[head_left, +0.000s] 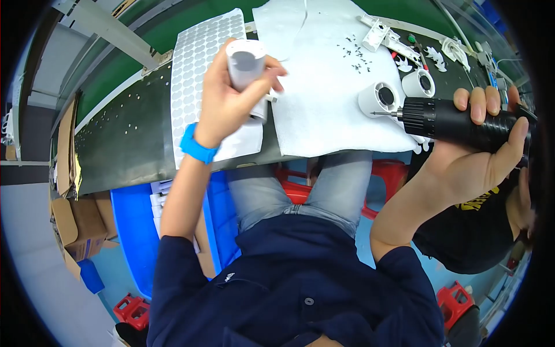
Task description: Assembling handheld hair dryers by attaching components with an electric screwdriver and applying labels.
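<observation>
My left hand [218,107], with a blue band at the wrist, is closed around a white cylindrical housing [246,72], its round end facing up. A small part beneath the housing is mostly hidden by my fingers. On the right, my right hand [483,118] grips a black electric screwdriver [442,115], its bit pointing left across the foam. Just behind the bit stands a white cup-shaped part [374,99] with a black ring inside, and a similar white cup [417,84] is beside it. Several small black screws [357,55] lie scattered on the white foam sheet [309,75].
A sheet of round white stickers [191,87] lies under my left hand. White plastic brackets [378,36] and loose tools are at the far right. Blue bins [132,231] and a cardboard box [84,225] stand below the table. A person in black [462,237] is close on my right.
</observation>
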The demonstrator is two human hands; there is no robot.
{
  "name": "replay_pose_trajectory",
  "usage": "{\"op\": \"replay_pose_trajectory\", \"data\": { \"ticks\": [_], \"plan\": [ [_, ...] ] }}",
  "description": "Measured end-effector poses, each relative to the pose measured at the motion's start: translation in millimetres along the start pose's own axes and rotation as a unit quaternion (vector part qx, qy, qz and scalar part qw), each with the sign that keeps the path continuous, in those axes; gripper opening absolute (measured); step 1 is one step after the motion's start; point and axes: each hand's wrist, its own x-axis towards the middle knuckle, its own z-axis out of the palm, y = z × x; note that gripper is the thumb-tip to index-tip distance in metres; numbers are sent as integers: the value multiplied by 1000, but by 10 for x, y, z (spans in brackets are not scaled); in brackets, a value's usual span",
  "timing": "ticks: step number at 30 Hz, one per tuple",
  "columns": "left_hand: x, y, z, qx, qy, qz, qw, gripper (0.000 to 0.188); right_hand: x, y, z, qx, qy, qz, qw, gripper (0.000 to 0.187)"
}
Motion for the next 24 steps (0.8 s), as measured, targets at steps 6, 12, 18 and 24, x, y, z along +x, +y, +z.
{"op": "replay_pose_trajectory", "data": {
  "ticks": [6, 12, 18, 24],
  "plan": [
    [-27, -182, 692, -164, 29, -7, 986, 27, 2, 21, 17, -8, 6, 10, 1000, 37],
    [-50, -76, 771, -232, -50, -1, 971, 45, 0, -17, -26, -2, 7, 27, 1000, 36],
    [-1, 0, 811, -158, -40, -49, 985, 22, 47, 12, -72, -13, 2, 36, 999, 37],
    [20, -72, 758, -114, -80, 0, 990, 28, 296, 26, -78, -4, -73, 50, 996, 39]
  ]
}}
